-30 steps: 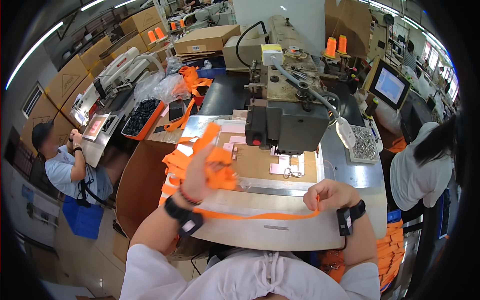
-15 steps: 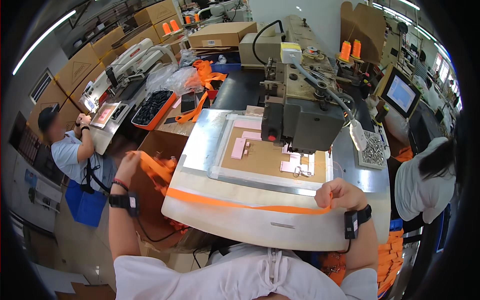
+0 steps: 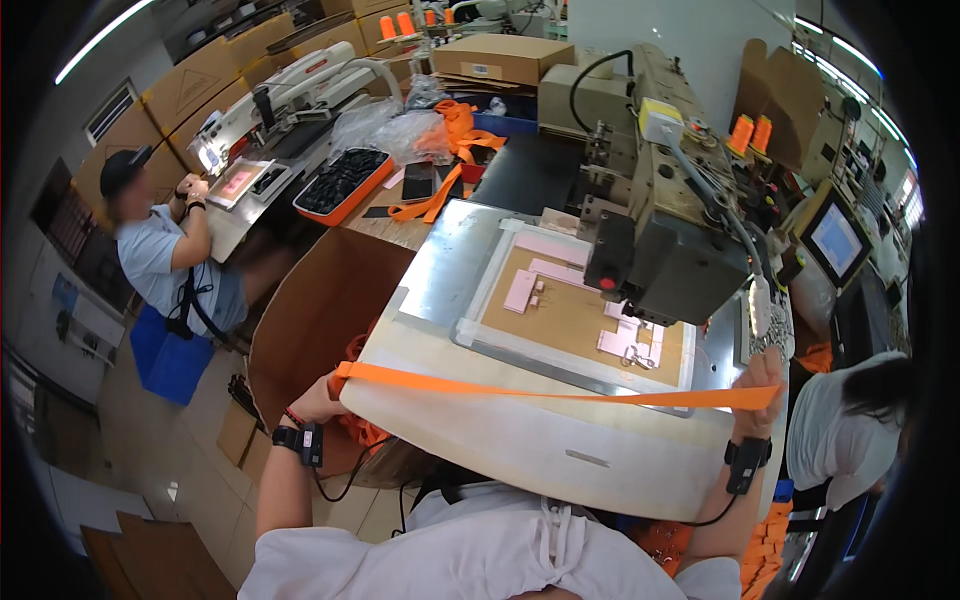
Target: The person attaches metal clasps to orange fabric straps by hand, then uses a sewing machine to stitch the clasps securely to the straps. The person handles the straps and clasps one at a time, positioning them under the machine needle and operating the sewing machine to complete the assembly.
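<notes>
A flat orange webbing strap (image 3: pixel 560 396) stretches nearly straight above the pale front of the sewing machine's table. My left hand (image 3: pixel 316 400) is closed on it at the table's left corner, beside the cardboard box. At the strap's other end, my right hand (image 3: pixel 755 385) grips it near the table's right edge, just below the tray of small metal parts (image 3: pixel 782 335). The strap covers part of the right hand's fingers. Beyond the strap lies a clamped brown template (image 3: pixel 560 318) with pink pieces and small metal hardware, partly under the dark sewing head (image 3: pixel 690 270).
An open cardboard box (image 3: pixel 290 290) with orange webbing stands left of the table. Farther back sits an orange-rimmed bin of black pieces (image 3: pixel 345 182). A co-worker (image 3: pixel 165 240) works at another machine on the left; another person (image 3: pixel 850 420) is at the right. A control screen (image 3: pixel 835 240) stands at right.
My left hand has come down from above the box to the table's corner. My right hand has moved right and the strap is now lifted and tauter. The view has shifted.
</notes>
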`<state>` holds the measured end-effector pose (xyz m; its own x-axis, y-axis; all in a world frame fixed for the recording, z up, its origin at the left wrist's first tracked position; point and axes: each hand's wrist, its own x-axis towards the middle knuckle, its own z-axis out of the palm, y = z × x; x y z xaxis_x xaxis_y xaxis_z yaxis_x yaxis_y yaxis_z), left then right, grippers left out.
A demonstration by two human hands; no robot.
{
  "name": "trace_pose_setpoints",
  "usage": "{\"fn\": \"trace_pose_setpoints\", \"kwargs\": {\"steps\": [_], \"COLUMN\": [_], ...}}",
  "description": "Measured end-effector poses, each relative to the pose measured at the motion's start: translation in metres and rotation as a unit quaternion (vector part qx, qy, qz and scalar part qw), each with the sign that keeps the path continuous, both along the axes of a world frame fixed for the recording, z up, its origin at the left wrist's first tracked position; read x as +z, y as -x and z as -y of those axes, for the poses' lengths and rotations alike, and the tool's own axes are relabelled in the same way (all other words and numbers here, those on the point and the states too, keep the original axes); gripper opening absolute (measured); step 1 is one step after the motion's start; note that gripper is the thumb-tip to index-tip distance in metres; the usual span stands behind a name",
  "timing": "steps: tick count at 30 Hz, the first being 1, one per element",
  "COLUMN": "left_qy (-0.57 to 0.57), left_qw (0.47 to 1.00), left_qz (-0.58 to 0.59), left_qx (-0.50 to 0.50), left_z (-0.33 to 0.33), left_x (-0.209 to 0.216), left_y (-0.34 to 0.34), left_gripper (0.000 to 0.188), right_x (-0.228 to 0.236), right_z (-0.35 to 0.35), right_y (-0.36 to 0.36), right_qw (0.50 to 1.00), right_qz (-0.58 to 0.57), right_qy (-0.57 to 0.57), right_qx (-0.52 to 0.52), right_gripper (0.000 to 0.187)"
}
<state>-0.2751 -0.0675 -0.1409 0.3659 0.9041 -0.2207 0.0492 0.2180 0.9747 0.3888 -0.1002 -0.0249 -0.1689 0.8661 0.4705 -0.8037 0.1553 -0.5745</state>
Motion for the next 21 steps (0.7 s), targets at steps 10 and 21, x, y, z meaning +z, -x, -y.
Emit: {"fn": "trace_pose_setpoints", "kwargs": {"steps": [10,21], "left_qy": [0.053,-0.125], "left_qw": [0.883,0.977], "left_qz": [-0.103,0.124], "left_qx": [0.455,0.118], "left_z": [-0.006,-0.107], "left_x": [-0.042,0.260], "left_y": [0.122,-0.065], "left_gripper": [0.025,0.026], "right_x": [0.044,0.024], "right_z": [-0.001,0.001], "right_y": [-0.023,-0.008], "right_qw": [0.896,0.955], "right_qz": [-0.402,-0.214], "right_qy": [-0.109,-0.096], "right_qx": [0.155,0.181], "right_gripper": [0.016,0.021]}}
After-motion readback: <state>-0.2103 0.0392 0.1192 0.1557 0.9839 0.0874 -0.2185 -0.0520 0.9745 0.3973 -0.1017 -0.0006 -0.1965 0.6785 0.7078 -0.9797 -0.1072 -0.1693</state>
